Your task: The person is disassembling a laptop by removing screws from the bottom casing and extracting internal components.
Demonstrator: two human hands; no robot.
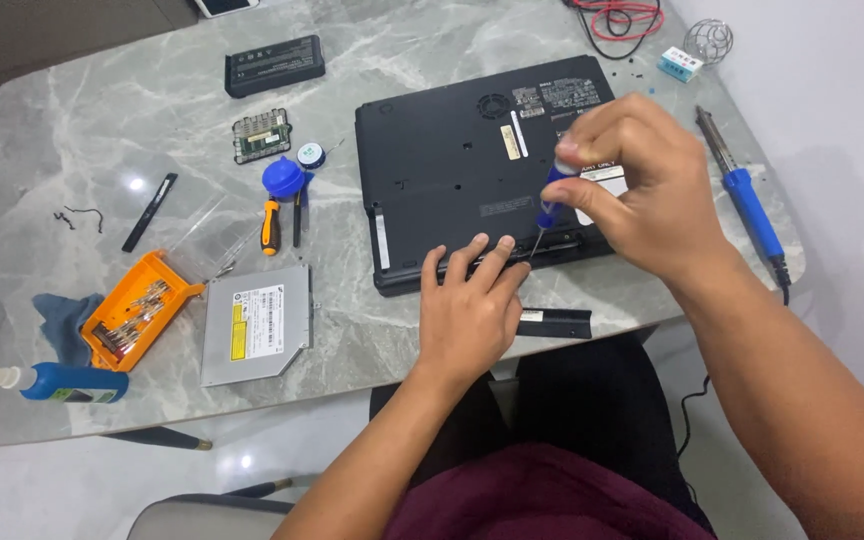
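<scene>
A black laptop [452, 160] lies upside down on the marble table [102, 130]. My left hand [467, 310] rests flat with its fingertips pressing on the laptop's near edge. My right hand [637, 185] grips a small blue-handled screwdriver [550, 195], held nearly upright with its thin tip touching the laptop's near edge just right of my left fingers. A small black cover strip [554, 323] lies on the table beside my left hand.
A silver optical drive [257, 325], an orange bit case [137, 308], a blue bottle [62, 382], an orange-handled screwdriver [270, 225], a blue blower [283, 178], a circuit board [261, 135], a black battery [274, 65] lie left. A blue soldering iron [747, 195] lies right.
</scene>
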